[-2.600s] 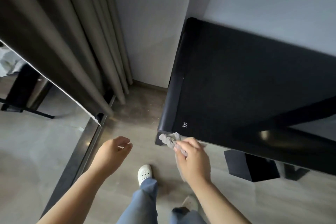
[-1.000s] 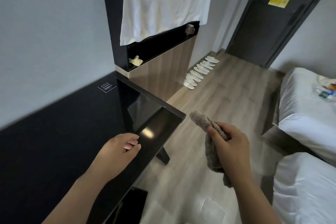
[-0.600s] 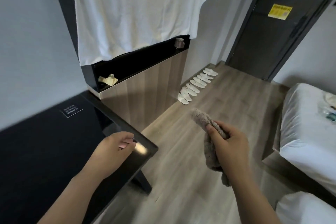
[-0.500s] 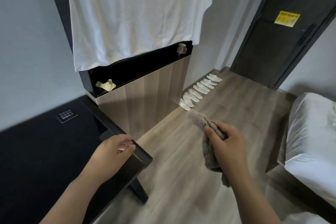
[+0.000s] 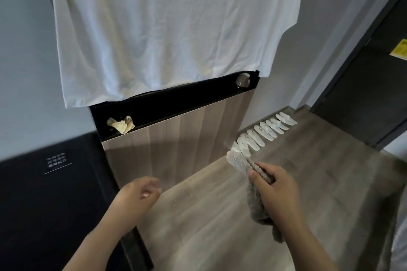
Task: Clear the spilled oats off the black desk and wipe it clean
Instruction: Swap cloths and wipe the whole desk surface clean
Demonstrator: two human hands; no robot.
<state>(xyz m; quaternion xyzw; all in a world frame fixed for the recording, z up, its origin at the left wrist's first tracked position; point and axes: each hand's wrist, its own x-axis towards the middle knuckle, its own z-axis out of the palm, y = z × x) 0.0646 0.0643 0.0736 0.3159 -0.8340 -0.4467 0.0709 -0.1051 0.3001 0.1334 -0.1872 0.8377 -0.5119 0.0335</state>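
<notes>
1. The right hand (image 5: 277, 191) is closed around a crumpled grey-brown fluffy cloth (image 5: 253, 185), one end poking up past the thumb and the rest hanging below the fist, bunched so it is ready for wiping
2. The left hand (image 5: 136, 199) holds nothing, fingers loosely curled, hovering just past the near corner of the glossy black desk (image 5: 44, 204), which fills the lower left
3. No oats show on the visible desk surface; a few pale specks (image 5: 176, 202), probably oats, lie on the wood-look floor (image 5: 308, 182) between the hands
4. With the cloth held off the desk, wiping looks finished or paused
</notes>
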